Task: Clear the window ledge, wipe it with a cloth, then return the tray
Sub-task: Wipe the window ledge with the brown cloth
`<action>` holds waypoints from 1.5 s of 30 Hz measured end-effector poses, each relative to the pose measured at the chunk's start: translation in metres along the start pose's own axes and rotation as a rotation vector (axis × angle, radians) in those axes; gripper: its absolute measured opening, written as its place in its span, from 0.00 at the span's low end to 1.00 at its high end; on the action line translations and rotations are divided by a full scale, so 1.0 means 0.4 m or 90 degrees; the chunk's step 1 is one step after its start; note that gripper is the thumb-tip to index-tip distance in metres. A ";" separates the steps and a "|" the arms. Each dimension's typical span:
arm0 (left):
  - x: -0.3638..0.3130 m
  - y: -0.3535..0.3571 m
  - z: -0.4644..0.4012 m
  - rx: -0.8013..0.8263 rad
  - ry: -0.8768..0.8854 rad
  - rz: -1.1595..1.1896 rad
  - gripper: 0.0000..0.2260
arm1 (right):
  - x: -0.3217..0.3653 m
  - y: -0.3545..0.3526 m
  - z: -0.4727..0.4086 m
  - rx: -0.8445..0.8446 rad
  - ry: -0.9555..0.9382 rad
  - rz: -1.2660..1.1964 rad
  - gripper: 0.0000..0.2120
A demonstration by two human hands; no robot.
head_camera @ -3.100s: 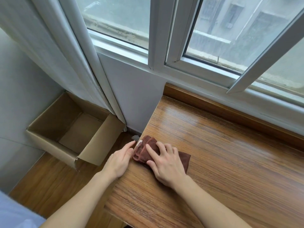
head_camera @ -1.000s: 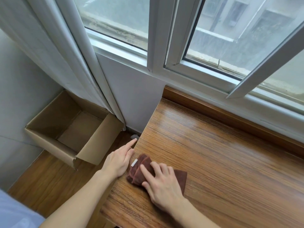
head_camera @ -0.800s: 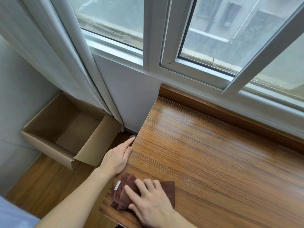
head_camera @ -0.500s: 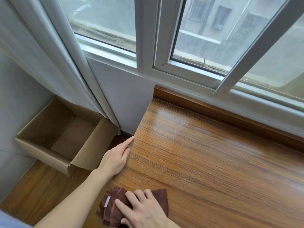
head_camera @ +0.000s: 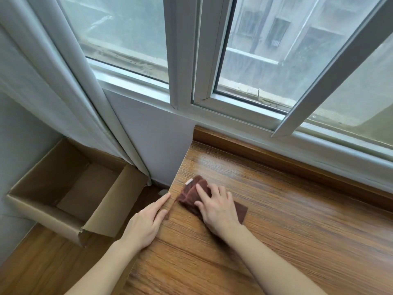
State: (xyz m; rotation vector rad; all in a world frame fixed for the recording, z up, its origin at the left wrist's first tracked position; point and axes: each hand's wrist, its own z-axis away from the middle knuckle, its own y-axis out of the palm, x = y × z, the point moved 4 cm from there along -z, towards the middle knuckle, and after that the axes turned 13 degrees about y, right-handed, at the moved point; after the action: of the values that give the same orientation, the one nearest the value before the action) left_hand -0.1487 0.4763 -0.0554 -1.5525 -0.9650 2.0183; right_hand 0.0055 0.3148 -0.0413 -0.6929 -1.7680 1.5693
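The brown cloth [head_camera: 191,193] lay near the left end of the wooden window ledge [head_camera: 276,220], pressed flat under the straight fingers of the right hand [head_camera: 217,207], while the left hand [head_camera: 146,222] rested with fingers extended along the ledge's left edge, holding nothing. Below on the wooden floor [head_camera: 42,262] stood an open cardboard box [head_camera: 110,201] with nothing visible inside, beside a pale curtain [head_camera: 53,86] under the white-framed window [head_camera: 182,60].

Wooden window ledge [head_camera: 287,220] bears a brown cloth [head_camera: 192,193] near its left edge.
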 end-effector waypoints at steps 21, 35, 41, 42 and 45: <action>-0.042 0.010 -0.044 0.032 -0.055 -0.044 0.30 | -0.054 0.012 -0.293 -0.023 0.071 0.043 0.26; -0.047 0.017 -0.042 0.016 -0.046 -0.072 0.30 | -0.177 -0.008 -0.256 0.016 0.048 0.073 0.26; -0.044 0.015 -0.042 0.007 -0.043 -0.098 0.29 | -0.139 -0.012 -0.118 -0.014 -0.026 0.023 0.23; -0.045 0.016 -0.042 0.008 -0.042 -0.110 0.29 | -0.133 -0.012 -0.087 -0.019 -0.033 0.014 0.23; -0.045 0.019 -0.041 0.008 -0.041 -0.133 0.29 | -0.114 -0.010 -0.003 -0.026 -0.042 0.014 0.23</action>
State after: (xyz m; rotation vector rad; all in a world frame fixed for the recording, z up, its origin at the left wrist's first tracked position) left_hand -0.1270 0.4632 -0.0512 -1.3273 -1.0876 1.9330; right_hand 0.0356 0.2804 -0.0433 -0.6898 -1.8507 1.5915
